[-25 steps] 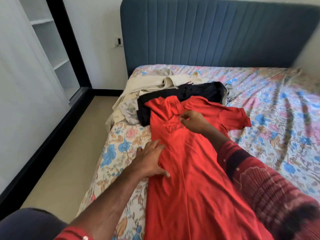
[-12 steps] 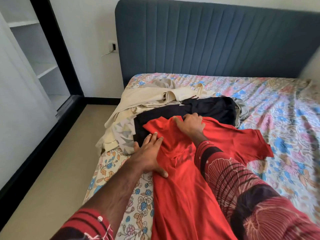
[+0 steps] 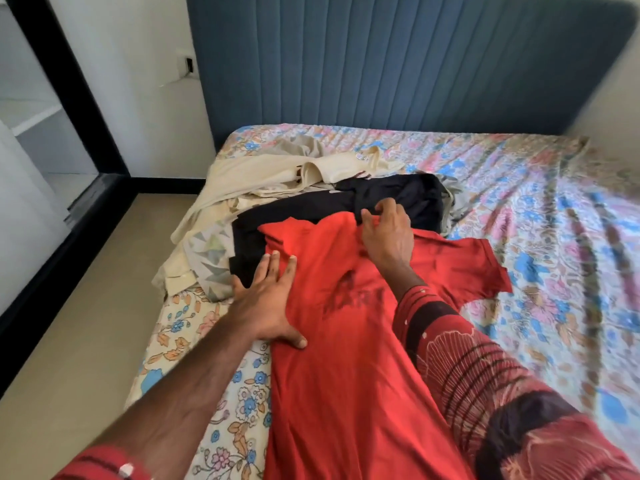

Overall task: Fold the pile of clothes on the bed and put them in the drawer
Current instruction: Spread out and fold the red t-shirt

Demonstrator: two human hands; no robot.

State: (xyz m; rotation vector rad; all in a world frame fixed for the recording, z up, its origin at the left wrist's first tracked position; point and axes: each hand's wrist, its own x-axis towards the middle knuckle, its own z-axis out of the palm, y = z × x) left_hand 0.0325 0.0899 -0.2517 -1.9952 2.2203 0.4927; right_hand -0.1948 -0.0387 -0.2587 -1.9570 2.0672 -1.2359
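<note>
A red garment [image 3: 346, 341] is lying spread on the floral bedsheet [image 3: 519, 237] below a blue padded headboard [image 3: 381, 64], overlapping the pile of clothes [image 3: 277, 188]. The left hand [image 3: 266, 303] is pressing flat on it with straight fingers, while the right hand [image 3: 388, 233] is pinching its collar; beige floor [image 3: 86, 306] is showing alongside.

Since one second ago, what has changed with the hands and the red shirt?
The right hand moved up from the chest to the collar of the red shirt and now pinches it. The left hand slid up the left edge, flat. The pile stayed put.
</note>
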